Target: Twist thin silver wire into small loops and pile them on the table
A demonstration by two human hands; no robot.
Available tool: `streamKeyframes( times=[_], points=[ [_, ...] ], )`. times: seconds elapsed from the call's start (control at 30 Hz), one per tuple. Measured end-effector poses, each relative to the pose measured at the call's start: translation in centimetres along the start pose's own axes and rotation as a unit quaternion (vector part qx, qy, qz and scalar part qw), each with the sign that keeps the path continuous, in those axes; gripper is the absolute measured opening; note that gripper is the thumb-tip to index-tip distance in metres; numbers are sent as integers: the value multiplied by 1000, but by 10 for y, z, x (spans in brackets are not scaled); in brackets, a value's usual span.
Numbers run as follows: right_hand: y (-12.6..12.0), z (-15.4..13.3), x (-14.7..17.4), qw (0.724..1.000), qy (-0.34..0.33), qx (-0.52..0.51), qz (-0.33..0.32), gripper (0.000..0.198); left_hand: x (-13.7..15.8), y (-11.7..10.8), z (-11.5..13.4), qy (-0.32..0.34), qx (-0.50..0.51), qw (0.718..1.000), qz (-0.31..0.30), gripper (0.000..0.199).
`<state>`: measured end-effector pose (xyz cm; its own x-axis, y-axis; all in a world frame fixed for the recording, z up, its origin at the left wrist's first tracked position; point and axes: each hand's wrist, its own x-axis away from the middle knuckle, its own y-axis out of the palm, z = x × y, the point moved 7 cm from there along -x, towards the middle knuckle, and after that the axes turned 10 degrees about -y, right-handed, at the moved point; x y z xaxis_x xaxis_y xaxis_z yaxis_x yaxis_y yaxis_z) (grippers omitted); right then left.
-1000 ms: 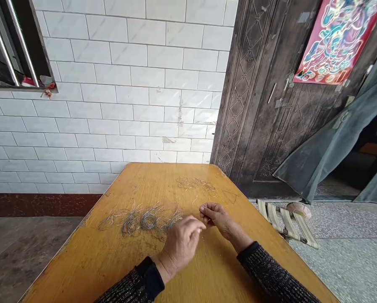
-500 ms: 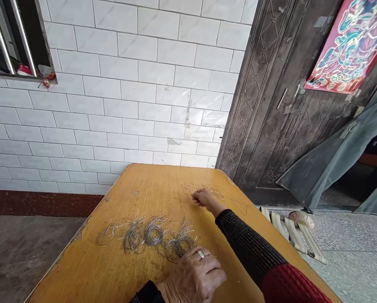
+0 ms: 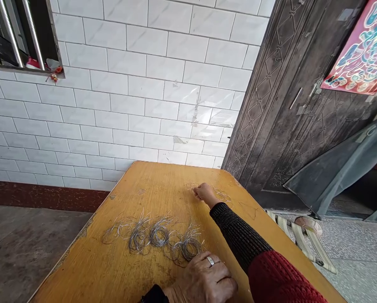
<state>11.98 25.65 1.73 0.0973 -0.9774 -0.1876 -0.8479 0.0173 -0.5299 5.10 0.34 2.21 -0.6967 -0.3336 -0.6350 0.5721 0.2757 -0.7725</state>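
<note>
My right hand (image 3: 204, 194) reaches to the far part of the wooden table, its fingers pinched together at thin copper-coloured wire (image 3: 221, 194). The exact strand between the fingertips is too fine to make out. My left hand (image 3: 204, 277), with a ring on one finger, rests near the front with its fingers curled under; its palm side is hidden. Just beyond it lies a coil of dark grey wire (image 3: 191, 248). To the left are a round silver coil (image 3: 159, 235), a looser silver bundle (image 3: 139, 237) and some thin loose loops (image 3: 117, 229).
The yellow-brown table (image 3: 163, 181) has worn edges and meets a white tiled wall (image 3: 128, 92). A dark carved door (image 3: 279, 109) stands to the right, with a grey curtain (image 3: 336, 176) beside it. A strapped seat or frame (image 3: 301, 240) is on the floor at right.
The camera view has shifted slightly, so the scene sits further right. My right hand has turned a little at the copper-coloured wire. My left hand stays beside the grey coil.
</note>
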Motion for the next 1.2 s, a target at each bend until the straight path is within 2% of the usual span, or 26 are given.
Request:
streamKeyframes(
  times=[0.2, 0.3, 0.43, 0.5, 0.6, 0.77, 0.87, 0.93, 0.97, 1.03, 1.1, 1.13, 1.2],
  points=[
    [-28, 4, 34, 998, 48, -12, 38, 20, 1, -3, 3, 2, 12, 999, -40, 10],
    [-35, 4, 70, 997, 47, -48, 36, 26, 2, -2, 11, 22, 6, 997, -78, 7],
    [-35, 7, 125, 994, 40, -99, 4, 21, 4, -1, 28, 67, -5, 993, -101, 6],
    [-30, 8, 145, 993, 12, -118, -23, 19, 6, -2, 39, 97, -14, 990, -97, 8],
    [-27, 12, 160, 997, -36, -74, -8, 15, 6, -6, 52, 129, -21, 988, -82, 13],
    [-21, -3, 164, 990, -138, 34, 10, 14, 1, -8, 52, 121, -27, 988, -91, 15],
    [-18, -16, 169, 980, -184, 69, -18, 14, -3, -10, 29, 50, 17, 995, -81, 15],
    [-15, -23, 174, 970, -220, 85, -52, 14, -5, -18, -3, -70, 76, 994, -30, 20],
    [-14, -25, 176, 966, -233, 92, -66, 13, -4, -22, -21, -138, 104, 985, 4, 22],
    [-13, -27, 180, 960, -245, 111, -84, 12, 2, -29, -55, -273, 148, 948, 67, 21],
    [-13, -26, 181, 955, -246, 132, -97, 11, 10, -31, -80, -375, 189, 901, 109, 20],
    [-12, -26, 182, 953, -245, 144, -104, 10, 13, -31, -87, -406, 210, 881, 124, 20],
    [-9, -24, 182, 948, -240, 173, -116, 8, 15, -28, -94, -431, 229, 863, 131, 19]
  ],
)
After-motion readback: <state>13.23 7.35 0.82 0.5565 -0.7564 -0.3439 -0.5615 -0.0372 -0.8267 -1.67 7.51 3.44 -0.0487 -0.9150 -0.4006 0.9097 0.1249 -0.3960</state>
